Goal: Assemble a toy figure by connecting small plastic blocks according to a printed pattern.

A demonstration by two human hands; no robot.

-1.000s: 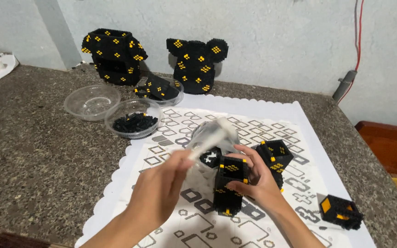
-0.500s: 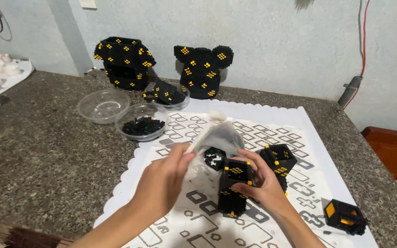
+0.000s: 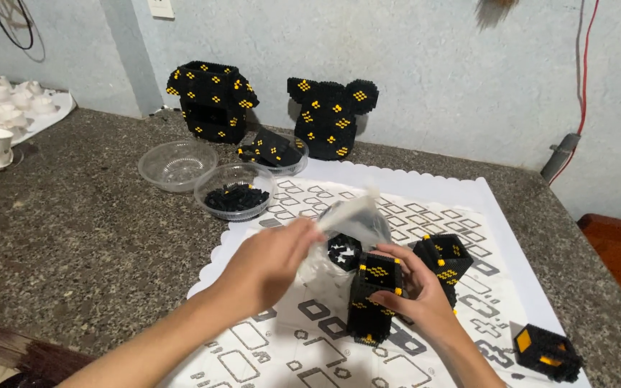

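Note:
My left hand [image 3: 267,264] pinches a clear plastic bag [image 3: 353,223] and holds it over the white patterned mat [image 3: 468,208]. My right hand [image 3: 417,291] grips an upright black block-built piece with yellow dots [image 3: 374,296]. A second black and yellow piece [image 3: 445,259] stands just behind my right hand. A small dark round piece with white marks [image 3: 343,251] shows under the bag, between my two hands.
Three clear bowls stand at the back: an empty one [image 3: 177,164], one with small black bricks [image 3: 236,192], one with a built part [image 3: 274,151]. Two large black block figures [image 3: 211,100] [image 3: 332,115] lean by the wall. A small black-orange cube [image 3: 546,350] lies at the mat's right corner.
My left hand has drawn the plastic bag slightly down and towards me. The view has shifted, so the objects at the back sit lower in the picture. My right hand keeps its hold on the black piece.

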